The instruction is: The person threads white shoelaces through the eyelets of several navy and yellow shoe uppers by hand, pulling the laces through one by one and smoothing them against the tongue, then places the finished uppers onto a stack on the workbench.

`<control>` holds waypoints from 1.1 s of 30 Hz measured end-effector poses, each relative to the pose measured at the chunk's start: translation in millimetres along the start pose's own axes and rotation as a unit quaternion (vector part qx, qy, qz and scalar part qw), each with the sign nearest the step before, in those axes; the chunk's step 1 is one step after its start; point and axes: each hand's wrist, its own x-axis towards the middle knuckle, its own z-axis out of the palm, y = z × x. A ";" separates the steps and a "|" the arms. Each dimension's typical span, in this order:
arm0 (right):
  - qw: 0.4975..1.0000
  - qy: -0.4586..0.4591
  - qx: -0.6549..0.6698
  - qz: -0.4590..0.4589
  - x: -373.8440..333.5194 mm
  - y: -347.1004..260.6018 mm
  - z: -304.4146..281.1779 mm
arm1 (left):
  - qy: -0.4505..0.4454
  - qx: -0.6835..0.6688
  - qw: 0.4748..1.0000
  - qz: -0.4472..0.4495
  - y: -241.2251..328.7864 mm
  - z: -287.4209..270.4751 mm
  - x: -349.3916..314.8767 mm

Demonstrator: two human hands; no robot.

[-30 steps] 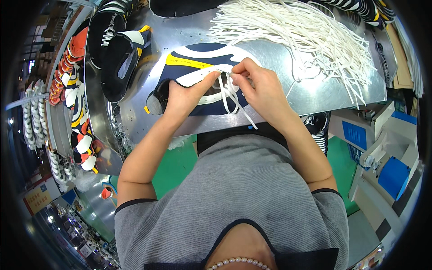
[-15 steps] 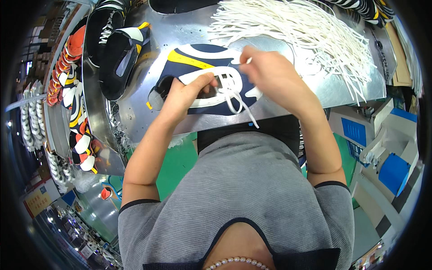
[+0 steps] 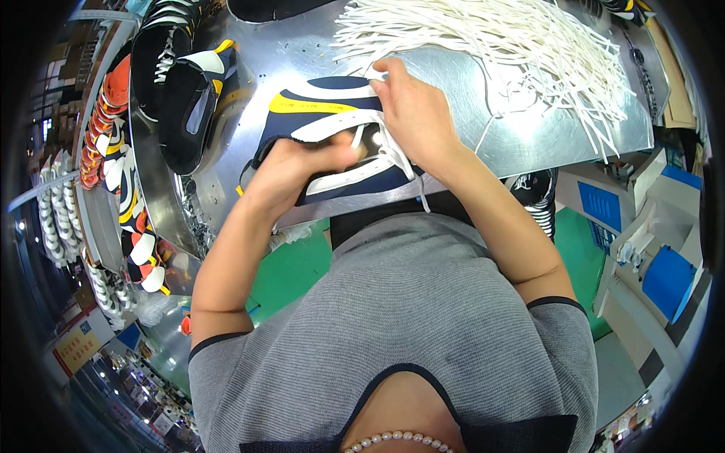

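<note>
Head: shoe (image 3: 332,124) between both grips (image 3: 294,167) (image 3: 415,117)

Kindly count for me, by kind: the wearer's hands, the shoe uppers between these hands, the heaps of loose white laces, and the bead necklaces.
Left hand and right hand: 2
Shoe upper: 1
Heap of white laces: 1
Bead necklace: 1
Total: 5
</note>
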 end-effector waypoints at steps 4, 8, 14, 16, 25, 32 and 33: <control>0.999 0.001 -0.021 0.042 2.4 3.5 0.8 | -0.151 -0.300 0.886 0.319 22.9 -41.0 -77.7; 0.998 0.004 -0.012 0.067 5.4 -5.9 -1.4 | 0.050 -0.311 0.808 0.498 47.2 -41.4 -129.4; 0.995 0.033 0.079 0.041 5.4 0.9 -4.8 | 0.236 0.451 0.778 0.368 -32.2 34.2 -36.9; 0.966 0.055 0.251 0.041 0.0 5.9 -8.4 | 0.272 0.435 0.782 0.354 -39.3 41.2 -24.4; 0.970 -0.086 0.225 -0.014 -87.0 -23.4 -43.7 | 0.265 0.428 0.839 0.208 -42.5 35.6 -17.7; 0.964 -0.130 0.223 0.065 -91.2 -19.3 -29.0 | 0.293 0.376 0.845 0.240 -44.4 41.6 -19.6; 0.964 -0.134 0.220 0.072 -90.3 -18.9 -28.0 | 0.292 0.377 0.839 0.262 -46.2 41.3 -19.2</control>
